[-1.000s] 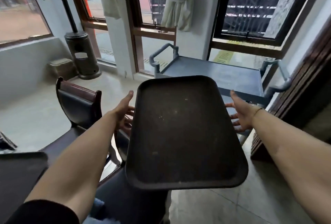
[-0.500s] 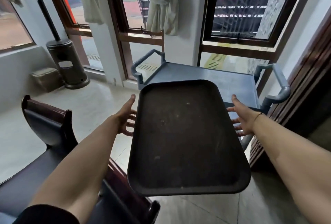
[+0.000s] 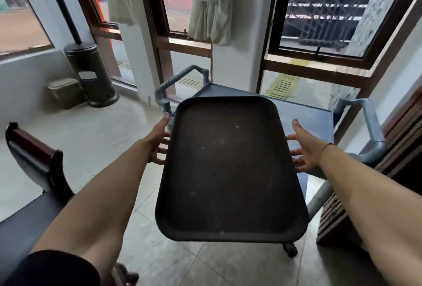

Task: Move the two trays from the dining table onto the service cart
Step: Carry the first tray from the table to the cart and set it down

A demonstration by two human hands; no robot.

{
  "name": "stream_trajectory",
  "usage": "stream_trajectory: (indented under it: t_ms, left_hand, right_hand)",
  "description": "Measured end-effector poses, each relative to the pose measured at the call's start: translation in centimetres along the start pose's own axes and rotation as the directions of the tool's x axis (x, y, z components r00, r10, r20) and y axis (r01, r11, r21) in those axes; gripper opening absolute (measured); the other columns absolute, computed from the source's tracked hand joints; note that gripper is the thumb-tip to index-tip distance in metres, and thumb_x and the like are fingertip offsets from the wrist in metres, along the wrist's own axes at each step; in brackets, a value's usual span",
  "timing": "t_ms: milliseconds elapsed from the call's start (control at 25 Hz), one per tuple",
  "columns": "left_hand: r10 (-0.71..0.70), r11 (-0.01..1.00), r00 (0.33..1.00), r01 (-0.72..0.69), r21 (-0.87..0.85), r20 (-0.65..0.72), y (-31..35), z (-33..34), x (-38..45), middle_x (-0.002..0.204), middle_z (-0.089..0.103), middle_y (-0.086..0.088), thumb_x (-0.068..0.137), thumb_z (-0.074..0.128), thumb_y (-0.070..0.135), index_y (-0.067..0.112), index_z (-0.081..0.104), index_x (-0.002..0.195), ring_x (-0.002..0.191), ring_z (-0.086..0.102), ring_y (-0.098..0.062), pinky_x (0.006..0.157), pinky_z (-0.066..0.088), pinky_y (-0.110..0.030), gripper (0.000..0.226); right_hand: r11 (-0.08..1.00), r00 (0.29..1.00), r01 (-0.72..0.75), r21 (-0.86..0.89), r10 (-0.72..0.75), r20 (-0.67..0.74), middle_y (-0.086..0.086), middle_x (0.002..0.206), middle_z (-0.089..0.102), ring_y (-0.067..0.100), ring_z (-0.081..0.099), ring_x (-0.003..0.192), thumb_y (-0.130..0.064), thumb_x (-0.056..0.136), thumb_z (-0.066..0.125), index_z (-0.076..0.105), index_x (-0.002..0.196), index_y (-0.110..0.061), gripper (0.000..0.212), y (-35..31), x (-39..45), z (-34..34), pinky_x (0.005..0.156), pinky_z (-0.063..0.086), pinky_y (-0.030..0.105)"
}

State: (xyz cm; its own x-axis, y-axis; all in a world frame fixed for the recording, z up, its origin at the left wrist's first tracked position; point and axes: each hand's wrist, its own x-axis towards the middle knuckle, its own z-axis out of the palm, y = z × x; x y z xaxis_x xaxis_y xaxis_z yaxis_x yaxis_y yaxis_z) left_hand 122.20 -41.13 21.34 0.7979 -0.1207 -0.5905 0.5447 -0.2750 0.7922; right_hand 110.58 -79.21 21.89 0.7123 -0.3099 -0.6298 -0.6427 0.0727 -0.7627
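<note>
Both hands on one tray [image 3: 230, 167], head view only: my left hand [image 3: 158, 141] clamps the left long edge, thumb on the rim and fingers underneath; my right hand [image 3: 303, 146] does the same on the right edge. Tray fills the centre of the frame, held in the air, far end over the near edge of the service cart [image 3: 306, 119] at centre right, near end out over floor tile. Second tray not in frame. Risks: both grips sit toward the far half, so the near end is unsupported and could dip if my fingers slip. Left cart handle [image 3: 180, 80] stands just beyond my left thumb, so it could knock knuckles or the rim on the way in. Cart is on casters [image 3: 290, 249], so a hard push may roll it toward the window. Chair back [image 3: 34, 155] at lower left sits near my left elbow.
</note>
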Motion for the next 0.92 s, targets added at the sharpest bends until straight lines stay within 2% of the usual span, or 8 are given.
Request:
stream_trajectory:
  t_ms: [160,360,600,760,920]
  left_hand:
    - [-0.006,1.0,1.0,0.006,-0.005,0.007,2.1,0.5,3.0,0.113,0.061,-0.009,0.076,0.03,0.091,0.017,0.061,0.103,0.1,0.059,-0.031,0.07,0.049,-0.046,0.085]
    - [-0.018,1.0,1.0,0.018,0.012,0.018,4.8,-0.3,8.3,0.111,0.061,-0.009,0.074,0.032,0.092,0.017,0.061,0.1,0.097,0.059,-0.031,0.068,0.049,-0.045,0.084]
    - [0.009,1.0,0.999,-0.009,0.018,0.043,10.0,-3.9,17.7,0.113,0.061,-0.011,0.077,0.035,0.089,0.011,0.059,0.115,0.1,0.06,-0.03,0.069,0.049,-0.046,0.089]
    - [0.015,0.999,0.998,-0.017,0.046,0.055,14.6,-6.5,24.4,0.104,0.06,-0.007,0.077,0.037,0.088,0.012,0.063,0.1,0.095,0.058,-0.026,0.073,0.048,-0.043,0.083]
    - [0.02,0.991,0.995,-0.032,0.13,0.093,19.5,-8.0,30.7,0.093,0.062,-0.006,0.071,0.04,0.09,0.013,0.066,0.093,0.081,0.058,-0.025,0.064,0.046,-0.034,0.084]
  right_hand:
    - [1.0,0.999,0.022,-0.006,-0.022,-0.031,0.013,0.111,0.059,0.034,0.059,0.095,-0.086,0.08,0.028,0.057,0.119,-0.026,0.077,-1.8,2.8,-0.1,0.064,0.049,0.038]
    - [0.999,0.998,0.035,-0.038,-0.036,-0.051,0.015,0.113,0.058,0.034,0.057,0.098,-0.084,0.083,0.024,0.054,0.121,-0.026,0.075,-5.0,7.0,1.2,0.081,0.047,0.046]
    - [0.999,0.995,0.033,-0.025,-0.035,-0.095,0.015,0.122,0.056,0.034,0.057,0.101,-0.083,0.083,0.025,0.053,0.125,-0.026,0.076,-11.0,13.6,5.1,0.079,0.047,0.044]
    - [1.0,0.993,0.014,0.012,-0.013,-0.117,0.016,0.118,0.058,0.034,0.059,0.102,-0.083,0.083,0.027,0.055,0.125,-0.025,0.077,-15.0,18.2,8.2,0.071,0.05,0.041]
    - [0.998,0.988,-0.004,0.068,0.014,-0.157,0.016,0.118,0.06,0.033,0.061,0.101,-0.084,0.082,0.029,0.058,0.119,-0.024,0.077,-18.3,22.3,10.7,0.072,0.053,0.038]
